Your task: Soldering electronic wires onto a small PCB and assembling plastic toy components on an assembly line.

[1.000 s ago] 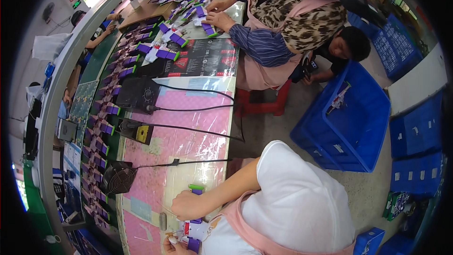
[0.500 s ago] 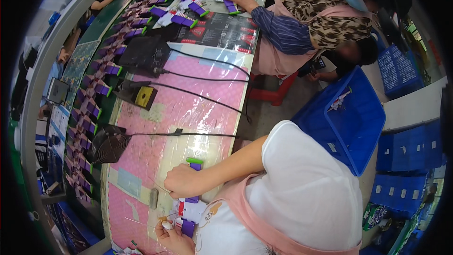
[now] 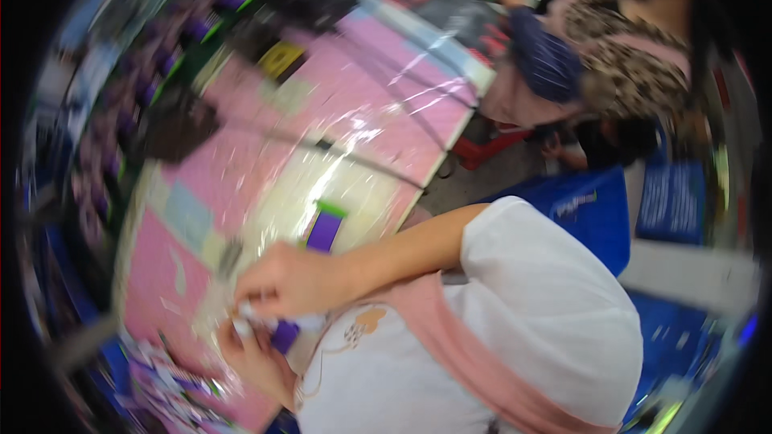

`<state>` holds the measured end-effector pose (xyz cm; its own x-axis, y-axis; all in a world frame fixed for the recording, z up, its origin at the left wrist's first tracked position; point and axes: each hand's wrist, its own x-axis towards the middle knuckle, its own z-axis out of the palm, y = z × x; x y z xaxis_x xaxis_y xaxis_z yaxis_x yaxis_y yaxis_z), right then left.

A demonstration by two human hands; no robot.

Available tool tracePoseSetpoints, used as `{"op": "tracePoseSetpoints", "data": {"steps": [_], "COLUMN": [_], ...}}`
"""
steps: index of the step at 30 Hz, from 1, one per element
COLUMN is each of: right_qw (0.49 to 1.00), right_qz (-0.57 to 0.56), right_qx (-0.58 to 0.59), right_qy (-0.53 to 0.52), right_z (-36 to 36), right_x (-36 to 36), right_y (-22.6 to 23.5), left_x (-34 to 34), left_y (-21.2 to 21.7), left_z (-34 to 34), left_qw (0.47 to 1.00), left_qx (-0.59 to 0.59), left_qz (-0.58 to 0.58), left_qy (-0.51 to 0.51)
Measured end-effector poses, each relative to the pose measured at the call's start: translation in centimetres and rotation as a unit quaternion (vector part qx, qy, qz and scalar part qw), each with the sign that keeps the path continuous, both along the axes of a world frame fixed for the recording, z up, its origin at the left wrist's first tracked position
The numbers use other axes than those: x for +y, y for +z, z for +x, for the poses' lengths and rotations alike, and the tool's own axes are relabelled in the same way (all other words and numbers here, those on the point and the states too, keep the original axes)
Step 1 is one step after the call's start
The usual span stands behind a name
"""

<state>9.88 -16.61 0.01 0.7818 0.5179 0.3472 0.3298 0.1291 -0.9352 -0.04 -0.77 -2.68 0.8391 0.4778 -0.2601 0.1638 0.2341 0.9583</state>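
Down at the near edge of the desk, both hands close together now, tighter than half a second ago, when the right hand sat flat and higher on the pink mat. Right hand drawn back toward the body since then, fingers curled in narrow over a small white bit; too blurred to tell whether actually pinching it. Left hand just beneath, cupped upward, wrapped around a purple piece and holding it against the white bit. So: work gathered into the gap between the two hands, right at the chest, no longer spread out on the desk. Just beyond the right wrist, a purple packet with a green end lying loose on the shiny plastic cover, untouched, same spot as before relative to the forearm. Whole view swung and smeared compared with a moment ago, so small detail lost. Farther up the desk, black cables trailing across the pink, a dark pad at the left, a yellow-and-black block beyond it. Across the aisle, a co-worker in a spotted top busy at a separate pile, and a blue crate on the floor between.
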Motion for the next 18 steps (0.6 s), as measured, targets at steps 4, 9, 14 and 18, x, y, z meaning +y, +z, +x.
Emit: {"op": "tracePoseSetpoints", "data": {"steps": [4,9,14,18], "right_qw": [0.96,0.945,0.945,0.949], "right_qz": [-0.166,-0.191,-0.18,-0.172], "right_qx": [0.215,0.265,0.271,0.265], "right_qy": [0.066,0.019,0.01,-0.001], "right_z": [-0.2,-2.5,-2.1,-1.0], "right_x": [0.8,2.7,3.0,2.8], "right_y": [-0.2,0.3,0.0,0.0], "left_x": [-1.0,0.1,0.1,-0.3], "left_y": [2.2,1.7,1.9,2.5], "left_z": [0.8,-0.4,-0.7,0.1], "left_qw": [0.997,0.998,0.998,0.997], "left_qx": [0.048,0.033,0.055,0.063], "left_qz": [0.033,-0.001,0.026,0.042], "left_qy": [0.06,0.044,-0.001,-0.012]}}
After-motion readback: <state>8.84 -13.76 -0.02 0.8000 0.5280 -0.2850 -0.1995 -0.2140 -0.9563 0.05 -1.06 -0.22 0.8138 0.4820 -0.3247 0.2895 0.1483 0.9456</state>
